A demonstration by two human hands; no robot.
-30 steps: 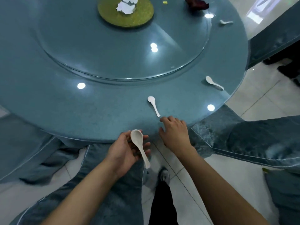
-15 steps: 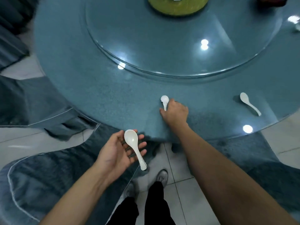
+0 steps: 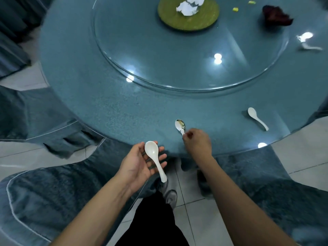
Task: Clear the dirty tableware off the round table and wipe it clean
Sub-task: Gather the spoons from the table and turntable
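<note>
The right hand (image 3: 197, 143) is positioned at the near edge of the round table (image 3: 110, 107), fingers curled and pinching the handle of a soiled white spoon (image 3: 180, 126); the spoon's bowl faces up, shows dark residue, and points away from the person. Whether the bowl is touching the tabletop or lifted just clear of it cannot be determined from this view. The left hand (image 3: 140, 163) is held palm up below the table edge, fingers loosely spread, with a clean-looking white spoon (image 3: 154, 158) lying across the palm and fingers, handle pointing toward the person. A third white spoon (image 3: 257, 118) lies on the table to the right, well apart from both hands. A fourth white spoon (image 3: 309, 47), blurred, lies near the far right rim. On the glass turntable (image 3: 177, 64) rest a green mat (image 3: 191, 20) bearing crumpled white tissue (image 3: 188, 8), a dark red item (image 3: 276, 15), and small yellow scraps (image 3: 235, 9).
</note>
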